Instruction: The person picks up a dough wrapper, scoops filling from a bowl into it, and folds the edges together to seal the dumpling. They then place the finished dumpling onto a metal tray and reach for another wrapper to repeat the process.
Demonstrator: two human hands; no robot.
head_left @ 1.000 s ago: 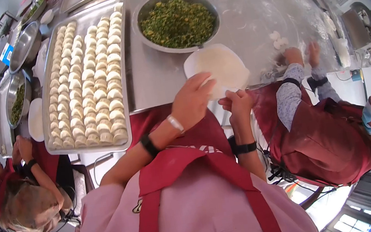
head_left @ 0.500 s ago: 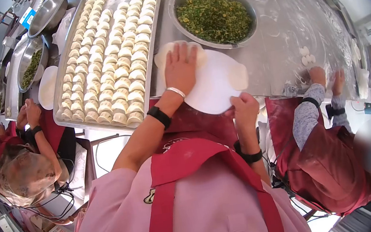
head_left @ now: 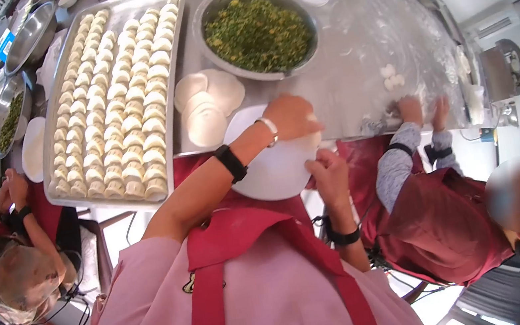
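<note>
The tray of dumplings (head_left: 116, 96) fills the left end of the table (head_left: 350, 48), from the near edge to well back. Just right of it lies a stack of round wrappers (head_left: 204, 103), with only a thin strip of bare steel between them. The bowl of green filling (head_left: 257, 32) blocks the middle, farther back. A white plate (head_left: 271, 171) overhangs the near edge. Right of the plate and bowl the floured top lies open as far as a co-worker's hands (head_left: 410, 110) at the edge, with small dough pieces (head_left: 390, 76) just beyond them.

Single head-worn fisheye, looking steeply down, close over table (head_left: 356, 40).
</note>
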